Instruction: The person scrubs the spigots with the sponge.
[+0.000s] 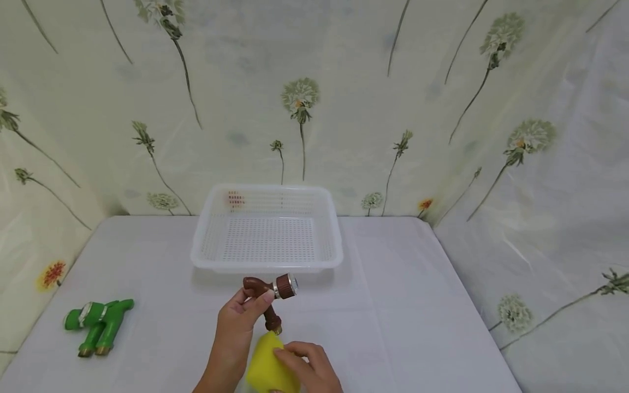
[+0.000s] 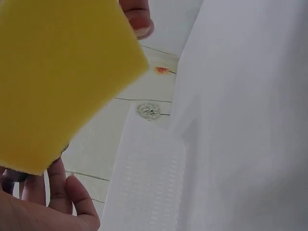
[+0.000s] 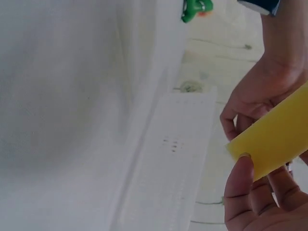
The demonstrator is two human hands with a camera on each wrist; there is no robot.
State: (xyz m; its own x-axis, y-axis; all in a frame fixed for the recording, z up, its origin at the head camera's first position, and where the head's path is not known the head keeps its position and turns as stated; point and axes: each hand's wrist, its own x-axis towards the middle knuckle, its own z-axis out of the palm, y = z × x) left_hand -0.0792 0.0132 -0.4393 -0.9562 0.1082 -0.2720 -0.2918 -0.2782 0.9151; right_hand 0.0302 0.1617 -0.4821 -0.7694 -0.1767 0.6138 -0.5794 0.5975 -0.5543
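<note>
Clock directions are taken in the head view. Nearest, a yellow sponge (image 1: pixel 270 363) is held by the right hand (image 1: pixel 314 365), which is placed at the sponge's 3 o'clock; its fingers are closed to a pinch, with the thumb laid on one face of the sponge and fingers behind, as shown in the right wrist view. Just beyond, a brown tap (image 1: pixel 271 316) is gripped by the left hand (image 1: pixel 238 325) from about 8 o'clock; its fingers are bent in round the tap, with the thumb pressed near the silver collar. The tap is held up, its ribbed knob pointed to about 2 o'clock and its brass-tipped end to about 5 o'clock. The sponge's top edge is seen right at that brass end; whether they are touching cannot be told. At the brown tap's 9 o'clock, well apart, green taps (image 1: pixel 110 327) are laid on the white-covered surface (image 1: pixel 408 316); apparently two, overlapped, with brass tips turned nearward. At the brown tap's 12 o'clock, a white perforated basket (image 1: pixel 267 268) is set upright near the surface's far edge. Farthest back, a pale backdrop (image 1: pixel 344 109) printed with dandelions is hung.
</note>
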